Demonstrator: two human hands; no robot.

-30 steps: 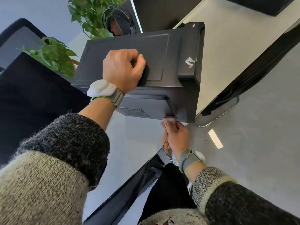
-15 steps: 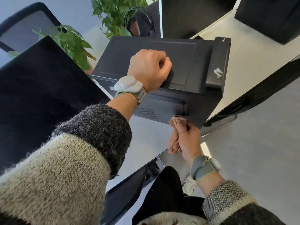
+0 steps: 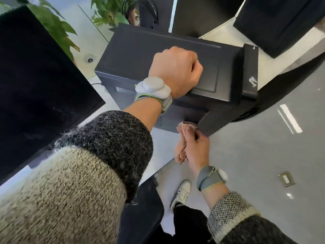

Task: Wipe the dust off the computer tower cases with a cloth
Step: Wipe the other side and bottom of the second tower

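Note:
A black computer tower (image 3: 133, 50) sits at the desk's edge, its broad panel facing up. On that panel, near its closer edge, my left hand (image 3: 175, 73) lies with the fingers curled, holding the case steady. My right hand (image 3: 195, 148) grips a bunched pinkish-brown cloth (image 3: 182, 152) and holds its top against the tower's lower near face, beside a small vent (image 3: 159, 121). The front bezel (image 3: 249, 71), at the right end, carries a small white sticker.
A large black monitor back (image 3: 38, 81) stands on the white desk (image 3: 163, 147) at my left. Green plants (image 3: 109, 13) and headphones (image 3: 146, 13) lie behind the tower. Another black case (image 3: 274, 22) stands at the top right. Below is grey floor (image 3: 263, 155), my white shoe (image 3: 182, 191) and a floor socket (image 3: 286, 178).
The view has swung so the tower sits more to the right. My right hand has stayed at the tower's lower face, and more of the cloth now shows. My left hand stays put.

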